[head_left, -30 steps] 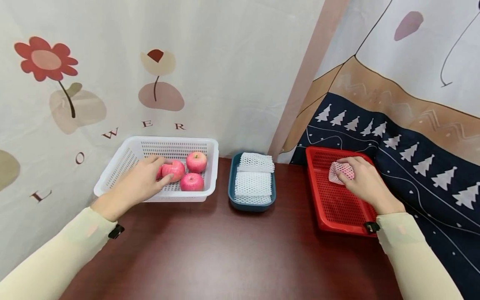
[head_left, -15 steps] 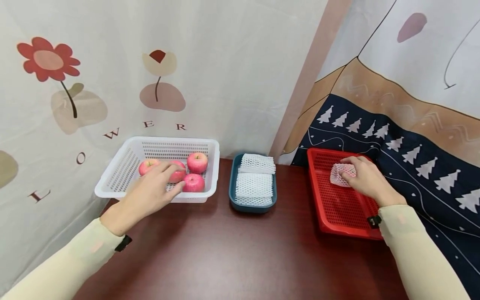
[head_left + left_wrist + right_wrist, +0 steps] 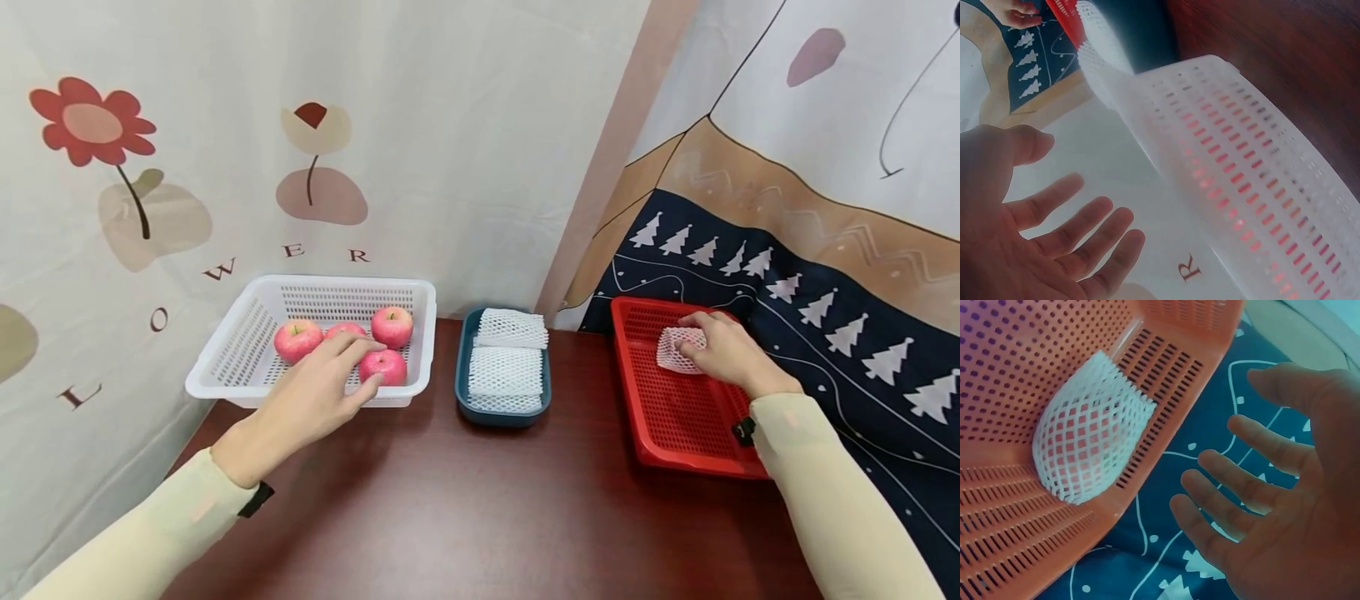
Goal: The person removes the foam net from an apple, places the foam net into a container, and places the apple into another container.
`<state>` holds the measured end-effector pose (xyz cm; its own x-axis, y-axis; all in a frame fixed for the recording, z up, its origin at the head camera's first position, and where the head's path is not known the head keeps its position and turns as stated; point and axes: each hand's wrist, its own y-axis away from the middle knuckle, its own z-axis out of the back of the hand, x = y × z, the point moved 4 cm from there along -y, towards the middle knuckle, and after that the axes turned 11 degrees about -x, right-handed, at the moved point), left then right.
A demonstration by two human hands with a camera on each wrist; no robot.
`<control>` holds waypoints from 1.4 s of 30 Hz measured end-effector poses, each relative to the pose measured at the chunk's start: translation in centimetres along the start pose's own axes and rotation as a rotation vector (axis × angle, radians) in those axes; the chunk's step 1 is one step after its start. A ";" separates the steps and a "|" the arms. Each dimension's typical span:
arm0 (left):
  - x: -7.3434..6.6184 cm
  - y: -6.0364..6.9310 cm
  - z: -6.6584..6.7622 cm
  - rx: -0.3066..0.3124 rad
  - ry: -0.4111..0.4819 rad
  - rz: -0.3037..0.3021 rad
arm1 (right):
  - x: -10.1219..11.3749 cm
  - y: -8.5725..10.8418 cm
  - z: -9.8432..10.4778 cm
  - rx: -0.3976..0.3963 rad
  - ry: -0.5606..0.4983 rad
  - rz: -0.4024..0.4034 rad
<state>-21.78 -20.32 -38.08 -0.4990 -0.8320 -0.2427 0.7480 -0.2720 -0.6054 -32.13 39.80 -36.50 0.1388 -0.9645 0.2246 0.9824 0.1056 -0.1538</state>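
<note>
My left hand (image 3: 318, 387) hovers over the front rim of a white perforated basket (image 3: 426, 350), fingers spread and holding nothing. Several apples lie inside, including a front apple (image 3: 382, 367) near the thumb, a left apple (image 3: 297, 340) and a back apple (image 3: 392, 326). The hand partly covers another apple (image 3: 345, 330). At the right, my right hand (image 3: 727, 354) is above a red basket (image 3: 630, 392). Beside its fingertips lies an apple in a white foam net (image 3: 1085, 434). In the right wrist view, those fingers are extended and apart from the net.
Between the two baskets stands a dark blue container (image 3: 461, 375) with white foam nets (image 3: 506, 375) stacked inside. All three stand on a dark red-brown table (image 3: 480, 500). A printed curtain (image 3: 480, 150) hangs directly behind them.
My left hand has drawn back toward the basket's front and slightly right, uncovering the left apple. The right hand stays nearly in place by the netted apple.
</note>
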 end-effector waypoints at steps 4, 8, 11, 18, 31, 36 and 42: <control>-0.8 0.3 -0.2 -0.007 0.012 -0.001 | -0.4 -0.5 -0.3 0.031 0.009 -0.015; -1.5 0.5 -0.5 -0.001 0.027 -0.003 | -0.9 -1.0 -0.7 0.061 0.020 -0.022; -1.9 0.5 -0.7 -0.004 0.042 -0.010 | -1.4 -1.3 -0.9 0.083 0.033 -0.022; -3.2 0.6 -1.1 -0.038 0.071 -0.048 | -2.3 -2.0 -1.5 0.124 0.035 -0.006; -4.9 1.6 -2.7 -0.044 0.108 -0.096 | -3.2 -2.4 -2.4 0.195 0.057 -0.060; -5.4 1.7 -3.1 -0.036 0.112 -0.091 | -3.4 -2.9 -2.5 0.208 0.083 -0.046; -5.9 1.7 -3.3 -0.054 0.130 -0.110 | -3.7 -3.6 -3.0 0.232 0.100 -0.043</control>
<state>-19.05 -14.30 -40.13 -0.6319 -0.7278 -0.2667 0.6627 -0.3288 -0.6729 -36.52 42.22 -39.69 0.0947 -0.9872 0.1284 0.9911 0.1056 0.0810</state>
